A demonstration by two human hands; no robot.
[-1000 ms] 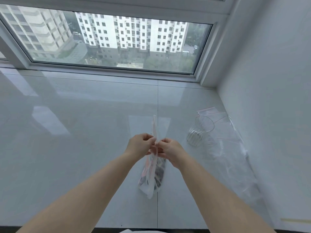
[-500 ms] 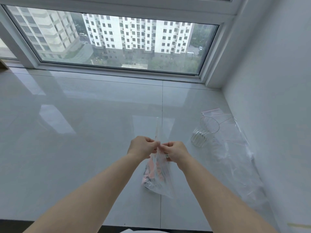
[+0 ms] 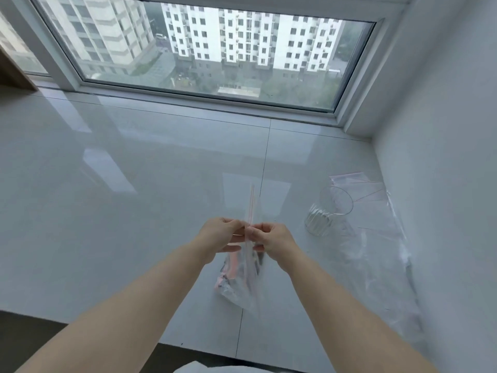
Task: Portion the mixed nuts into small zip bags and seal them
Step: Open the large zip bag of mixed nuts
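Note:
I hold a clear zip bag (image 3: 243, 286) upright over the white tiled sill, seen edge-on. Its red zip strip rises away from my hands. Dark and pinkish contents sit in its lower part, blurred. My left hand (image 3: 219, 234) pinches the bag's top edge from the left. My right hand (image 3: 271, 238) pinches the same edge from the right, fingertips nearly meeting the left hand's.
A clear ribbed glass cup (image 3: 326, 214) stands to the right of my hands. Behind and beside it lie several empty zip bags (image 3: 373, 195) and a large clear plastic sheet (image 3: 382, 267) along the right wall. The sill's front edge (image 3: 107, 331) runs below my arms.
The bag swung and its bottom shifted right while my hands kept pinching its top edge. The view shifted, so hands appear a little higher over the sill.

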